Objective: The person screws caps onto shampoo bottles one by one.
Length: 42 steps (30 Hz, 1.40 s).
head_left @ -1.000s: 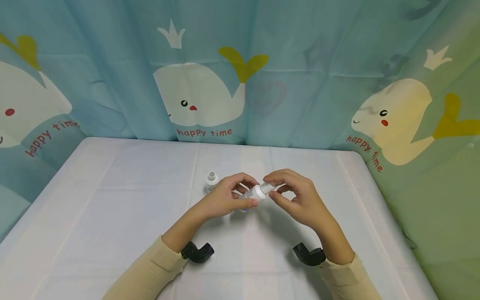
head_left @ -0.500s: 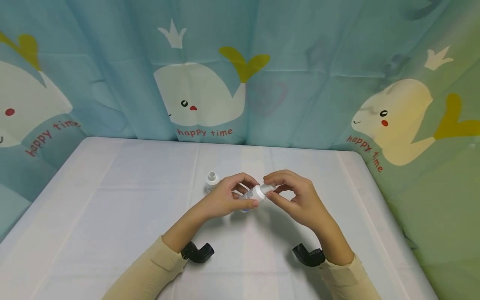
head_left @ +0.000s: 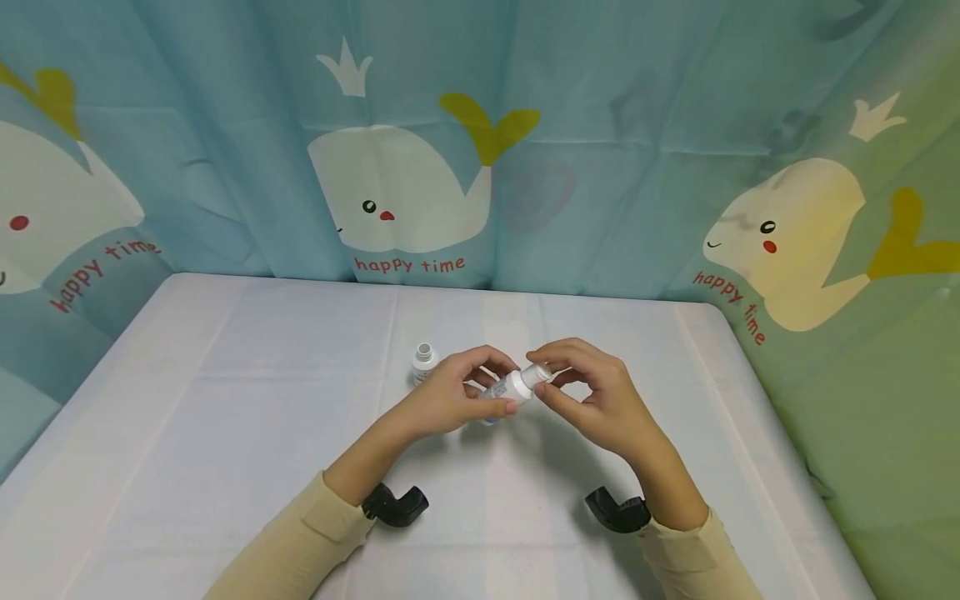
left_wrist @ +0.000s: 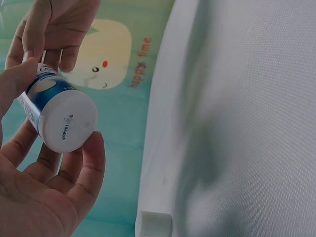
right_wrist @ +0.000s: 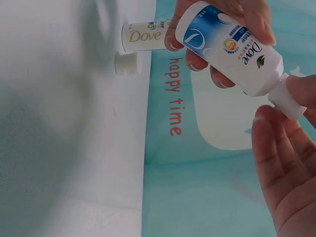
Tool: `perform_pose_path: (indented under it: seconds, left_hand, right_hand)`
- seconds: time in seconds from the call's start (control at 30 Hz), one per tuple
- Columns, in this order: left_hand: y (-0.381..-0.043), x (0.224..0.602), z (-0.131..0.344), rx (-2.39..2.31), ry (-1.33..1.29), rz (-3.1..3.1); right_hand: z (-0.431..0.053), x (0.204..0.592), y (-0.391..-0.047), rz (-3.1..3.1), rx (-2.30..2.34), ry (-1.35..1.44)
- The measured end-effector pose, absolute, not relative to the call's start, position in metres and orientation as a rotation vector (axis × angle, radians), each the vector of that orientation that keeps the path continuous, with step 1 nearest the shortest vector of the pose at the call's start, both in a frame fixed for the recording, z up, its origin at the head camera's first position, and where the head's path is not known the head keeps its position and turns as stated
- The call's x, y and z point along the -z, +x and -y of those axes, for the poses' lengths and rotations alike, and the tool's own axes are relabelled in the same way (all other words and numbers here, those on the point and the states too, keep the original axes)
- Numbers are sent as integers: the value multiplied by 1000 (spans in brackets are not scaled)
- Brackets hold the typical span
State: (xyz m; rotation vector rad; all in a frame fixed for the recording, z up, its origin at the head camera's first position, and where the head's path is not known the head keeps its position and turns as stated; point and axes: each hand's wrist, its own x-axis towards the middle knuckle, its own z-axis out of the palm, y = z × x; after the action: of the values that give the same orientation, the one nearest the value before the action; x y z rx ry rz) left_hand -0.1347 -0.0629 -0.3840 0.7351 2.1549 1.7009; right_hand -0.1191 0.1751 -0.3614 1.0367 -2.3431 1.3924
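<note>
Over the middle of the table, my left hand grips a small white and blue Dove bottle, tilted with its neck toward the right. Its round white base, bearing printed digits, faces the left wrist camera. My right hand pinches the white cap at the bottle's neck between thumb and fingers. In the head view the cap sits against the bottle's shoulder; whether it is loose I cannot tell. Behind my left hand stands a second white Dove bottle, its mouth uncovered and its lower part partly hidden.
A loose white cap lies on the table near the second bottle; my left hand hides it in the head view. The white tabletop ends at a whale-print curtain. Black wrist mounts sit at both cuffs.
My right thumb and fingertips have shifted slightly around the cap, first along it and then back. The left hand and its bottle keep almost the same place; the standing bottle has not moved.
</note>
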Motion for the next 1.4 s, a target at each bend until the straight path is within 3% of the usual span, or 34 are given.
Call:
perform_pose_path:
  seconds: [1.4]
  left_hand:
    - [-134, 383, 63, -1695, 746, -2193]
  right_hand:
    - [-173, 361, -118, 2320, -1415, 1073]
